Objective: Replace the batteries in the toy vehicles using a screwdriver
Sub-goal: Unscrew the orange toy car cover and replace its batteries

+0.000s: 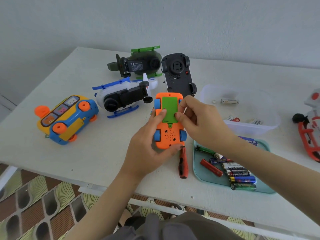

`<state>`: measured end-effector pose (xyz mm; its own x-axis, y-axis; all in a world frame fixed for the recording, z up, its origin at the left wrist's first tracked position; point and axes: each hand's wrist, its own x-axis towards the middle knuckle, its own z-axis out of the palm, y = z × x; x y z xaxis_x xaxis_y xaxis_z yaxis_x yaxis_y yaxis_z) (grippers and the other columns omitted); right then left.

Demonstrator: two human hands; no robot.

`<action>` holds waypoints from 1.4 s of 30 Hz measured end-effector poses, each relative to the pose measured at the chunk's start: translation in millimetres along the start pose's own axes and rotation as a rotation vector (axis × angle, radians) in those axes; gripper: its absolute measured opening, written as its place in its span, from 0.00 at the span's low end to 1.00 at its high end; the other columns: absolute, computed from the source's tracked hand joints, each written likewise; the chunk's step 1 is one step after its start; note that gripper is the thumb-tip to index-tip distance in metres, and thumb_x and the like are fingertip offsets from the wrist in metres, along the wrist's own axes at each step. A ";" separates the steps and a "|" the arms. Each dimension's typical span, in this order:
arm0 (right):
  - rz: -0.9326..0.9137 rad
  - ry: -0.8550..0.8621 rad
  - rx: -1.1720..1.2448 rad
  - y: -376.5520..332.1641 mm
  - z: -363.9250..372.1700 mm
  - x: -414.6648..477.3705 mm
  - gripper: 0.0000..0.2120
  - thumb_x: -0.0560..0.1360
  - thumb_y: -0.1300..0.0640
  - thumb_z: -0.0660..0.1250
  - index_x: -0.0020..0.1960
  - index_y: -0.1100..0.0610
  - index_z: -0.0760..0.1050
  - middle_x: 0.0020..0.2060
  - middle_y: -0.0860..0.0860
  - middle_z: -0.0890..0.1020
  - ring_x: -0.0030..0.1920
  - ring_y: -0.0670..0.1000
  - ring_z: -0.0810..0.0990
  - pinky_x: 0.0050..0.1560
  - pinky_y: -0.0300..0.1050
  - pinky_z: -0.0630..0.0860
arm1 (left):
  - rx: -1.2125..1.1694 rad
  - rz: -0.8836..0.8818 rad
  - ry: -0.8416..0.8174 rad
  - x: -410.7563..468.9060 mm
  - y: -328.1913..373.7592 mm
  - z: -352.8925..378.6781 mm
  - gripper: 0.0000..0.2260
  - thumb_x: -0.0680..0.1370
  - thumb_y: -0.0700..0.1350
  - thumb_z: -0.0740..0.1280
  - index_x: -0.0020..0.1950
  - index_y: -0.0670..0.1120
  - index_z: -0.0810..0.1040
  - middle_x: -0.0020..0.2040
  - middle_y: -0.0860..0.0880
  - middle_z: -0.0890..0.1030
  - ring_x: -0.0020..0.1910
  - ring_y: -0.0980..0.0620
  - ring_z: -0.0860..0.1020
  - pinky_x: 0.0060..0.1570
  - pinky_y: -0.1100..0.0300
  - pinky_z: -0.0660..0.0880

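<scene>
Now: both hands on upturned orange toy car (170, 135)

Orange toy car sits belly-up around the middle of the table (86, 161), somewhat toward the near edge; cannot tell if it rests on the top or is lifted. Left hand (149, 148) grips it from the left and near end, thumb wrapped under the near end, one fingertip pressed on the green battery cover (169, 110). Right hand (199, 122) comes in from the right, fingers curled, thumb and forefinger pinching the cover's right edge. Cover lies flat in the car's underside; blue wheels at the corners.

Screwdriver (183, 163), red and black handle, lies on the table just behind the car's near end, not held, tip hidden by the car, handle pointing at the near edge. Teal tray (197, 172) just beside it toward the near right, holding loose batteries (240, 174); right forearm crosses over it. Clear plastic tub (251, 129) beyond the tray, a few batteries inside.

Other toys, all lying on their sides or upside down: yellow-blue bus (65, 120) near the left edge, white-blue helicopter (124, 97) between bus and orange car, green helicopter (136, 64) and black car (178, 75) by the far edge. Red toy (310, 137) at the right edge, partly cut off
</scene>
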<state>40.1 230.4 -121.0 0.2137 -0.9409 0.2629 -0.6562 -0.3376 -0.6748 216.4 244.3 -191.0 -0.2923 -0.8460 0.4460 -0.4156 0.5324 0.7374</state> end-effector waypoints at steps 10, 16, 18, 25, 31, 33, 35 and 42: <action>0.073 -0.427 -0.473 9.7 -53.8 -5.0 0.04 0.75 0.56 0.65 0.44 0.49 0.79 0.39 0.44 0.80 0.35 0.40 0.72 0.41 0.39 0.70 | -0.016 -0.044 0.001 -0.6 0.4 -2.0 0.35 0.71 0.64 0.69 0.74 0.55 0.61 0.65 0.47 0.76 0.60 0.57 0.78 0.54 0.69 0.75; -0.081 -0.422 -0.827 13.6 -50.4 -16.6 0.11 0.79 0.49 0.58 0.56 0.43 0.77 0.46 0.42 0.78 0.46 0.46 0.75 0.38 0.38 0.62 | -0.022 -0.045 -0.005 -1.1 1.9 -1.8 0.34 0.71 0.60 0.71 0.73 0.53 0.62 0.64 0.48 0.76 0.59 0.58 0.78 0.53 0.71 0.74; -0.119 -0.468 -0.891 13.6 -48.4 -19.2 0.13 0.81 0.49 0.55 0.58 0.43 0.76 0.51 0.43 0.80 0.50 0.46 0.78 0.35 0.38 0.62 | -0.027 -0.047 -0.005 -1.5 1.9 -1.8 0.35 0.71 0.59 0.71 0.73 0.52 0.62 0.63 0.48 0.77 0.58 0.57 0.78 0.53 0.70 0.74; -0.157 -0.510 -1.000 21.8 -38.0 -20.3 0.11 0.80 0.58 0.57 0.54 0.48 0.77 0.45 0.46 0.78 0.43 0.49 0.79 0.31 0.39 0.63 | -0.041 -0.046 -0.004 -1.7 0.9 -1.5 0.35 0.71 0.59 0.71 0.73 0.51 0.63 0.64 0.48 0.77 0.59 0.56 0.78 0.53 0.69 0.75; -0.203 -0.473 -0.943 23.9 -42.7 -24.4 0.13 0.82 0.55 0.53 0.56 0.47 0.76 0.47 0.45 0.78 0.45 0.48 0.79 0.31 0.37 0.62 | -0.036 -0.042 -0.004 -0.8 1.0 -1.7 0.35 0.71 0.62 0.70 0.73 0.51 0.62 0.65 0.49 0.75 0.60 0.59 0.77 0.54 0.71 0.74; -0.201 -0.485 -0.929 24.1 -44.1 -25.4 0.14 0.82 0.54 0.52 0.57 0.47 0.76 0.47 0.45 0.78 0.45 0.48 0.79 0.30 0.36 0.60 | -0.034 -0.037 -0.004 -0.7 0.7 -1.6 0.35 0.72 0.63 0.69 0.73 0.51 0.62 0.65 0.49 0.75 0.60 0.59 0.77 0.53 0.71 0.74; -0.199 -0.496 -0.929 24.9 -42.5 -25.7 0.14 0.82 0.54 0.52 0.57 0.47 0.76 0.47 0.45 0.78 0.45 0.48 0.79 0.34 0.38 0.66 | -0.033 -0.039 -0.002 -0.7 -0.1 -1.6 0.35 0.71 0.62 0.70 0.73 0.51 0.62 0.66 0.48 0.75 0.60 0.59 0.77 0.54 0.71 0.74; -0.179 -0.508 -0.950 25.1 -40.4 -26.9 0.16 0.84 0.51 0.48 0.58 0.50 0.74 0.49 0.46 0.77 0.45 0.50 0.79 0.38 0.41 0.68 | -0.048 -0.041 -0.007 -0.5 -0.8 -1.4 0.35 0.72 0.63 0.69 0.74 0.51 0.62 0.67 0.47 0.74 0.62 0.57 0.76 0.55 0.71 0.73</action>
<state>-11.4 248.3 -117.1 0.4924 -0.8558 -0.1585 -0.8300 -0.5166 0.2102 218.1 244.2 -191.1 -0.2818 -0.8667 0.4117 -0.3858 0.4952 0.7784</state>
